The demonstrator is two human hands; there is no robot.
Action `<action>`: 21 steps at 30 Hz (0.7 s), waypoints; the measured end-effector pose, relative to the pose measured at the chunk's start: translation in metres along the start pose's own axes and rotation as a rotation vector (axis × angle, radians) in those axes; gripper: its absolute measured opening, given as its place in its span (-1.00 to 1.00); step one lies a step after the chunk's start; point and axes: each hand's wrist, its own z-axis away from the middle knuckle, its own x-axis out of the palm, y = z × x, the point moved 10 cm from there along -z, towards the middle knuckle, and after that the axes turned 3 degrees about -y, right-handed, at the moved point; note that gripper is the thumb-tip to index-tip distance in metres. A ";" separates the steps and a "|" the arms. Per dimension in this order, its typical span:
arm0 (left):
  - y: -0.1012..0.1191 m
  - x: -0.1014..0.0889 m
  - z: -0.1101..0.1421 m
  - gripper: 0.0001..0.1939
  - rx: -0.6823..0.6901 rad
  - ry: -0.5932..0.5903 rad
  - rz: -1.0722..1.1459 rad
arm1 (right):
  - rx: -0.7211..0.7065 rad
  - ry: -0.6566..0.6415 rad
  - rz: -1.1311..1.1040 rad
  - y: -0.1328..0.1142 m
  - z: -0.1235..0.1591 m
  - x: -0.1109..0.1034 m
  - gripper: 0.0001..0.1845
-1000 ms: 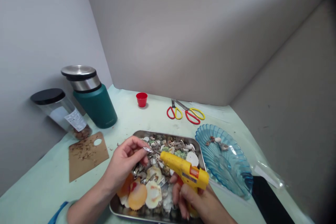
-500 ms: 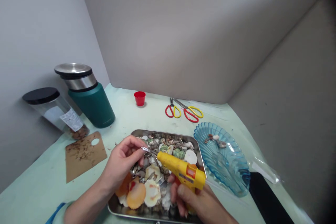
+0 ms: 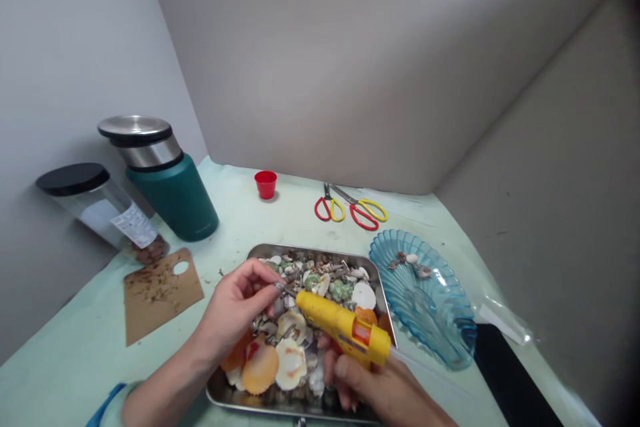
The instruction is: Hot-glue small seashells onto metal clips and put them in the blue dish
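Note:
My right hand [image 3: 370, 380] is wrapped round the grip of a yellow hot glue gun [image 3: 327, 315], a clear glue stick trailing from its back. The gun's nozzle points left, at the fingertips of my left hand [image 3: 245, 300]. Thumb and fingers of that hand are pinched together on a small silvery piece beside the nozzle; its kind is too small to tell. Both hands are over a metal tray [image 3: 387, 300] of seashells, among them an orange scallop shell [image 3: 261, 369] and a white one [image 3: 291, 363]. The right fingers partly hide the shells beneath.
A blue shell-shaped dish [image 3: 425, 300] with a few small shells stands to the right, near a black strip [image 3: 515, 373]. Two pairs of scissors [image 3: 369, 210] and a red cup [image 3: 266, 185] are behind. Leftward are a green bottle [image 3: 175, 197], a jar [image 3: 115, 213] and a brown board [image 3: 163, 293].
The silvery piece shows less between my left fingers, and the nozzle has come slightly nearer to them, moving left. Both hands keep their hold. The view has shifted slightly.

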 end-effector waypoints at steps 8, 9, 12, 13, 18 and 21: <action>-0.002 -0.008 -0.001 -0.86 0.018 0.039 -0.019 | -0.012 0.066 -0.004 0.008 -0.003 -0.006 -0.36; -0.002 -0.008 -0.001 -0.86 0.019 0.040 -0.020 | -0.021 0.064 -0.010 0.007 -0.003 -0.006 -0.37; -0.002 -0.009 -0.002 -0.87 0.020 0.053 -0.024 | -0.056 0.061 -0.015 0.003 -0.002 -0.006 -0.37; -0.002 -0.009 -0.001 -0.87 0.020 0.056 -0.026 | -0.059 0.062 -0.009 0.002 -0.001 -0.007 -0.37; 0.003 -0.006 0.001 -0.87 0.015 0.054 -0.036 | -0.010 0.067 0.028 0.003 -0.002 -0.007 -0.32; 0.005 -0.005 0.001 -0.86 0.013 0.060 -0.032 | 0.012 0.075 0.024 0.001 -0.002 -0.006 -0.33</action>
